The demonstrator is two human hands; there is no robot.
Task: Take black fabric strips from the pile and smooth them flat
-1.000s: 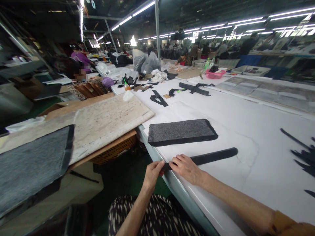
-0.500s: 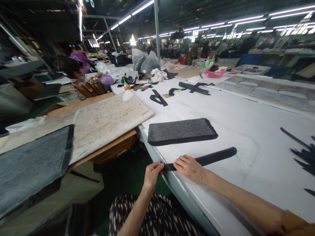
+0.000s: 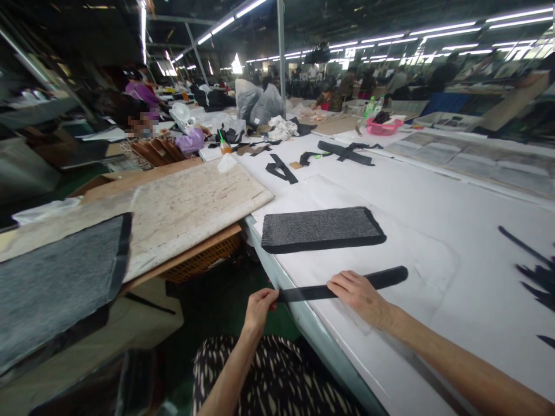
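Observation:
A long black fabric strip (image 3: 309,293) runs across the near edge of the white-topped table, its rounded far end lying on the surface. My left hand (image 3: 260,307) pinches the strip's near end just beyond the table edge. Farther along, my right hand (image 3: 359,293) lies over the strip with its fingers curled together and pressed on it; the fingertips' undersides are hidden. Behind the strip, apart from both hands, a grey textured fabric panel (image 3: 321,228) with black borders lies flat.
Black strips (image 3: 347,153) and scraps lie farther back, near a pink basket (image 3: 384,126). More black pieces (image 3: 537,277) lie at right. On the left, a board (image 3: 195,202) adjoins the table, with a larger grey panel (image 3: 60,283) on it. Other people work behind.
My left hand has drawn back to the left with the strip's end, and the strip's far end has shifted left too. My right hand now sits farther along the strip, toward the right.

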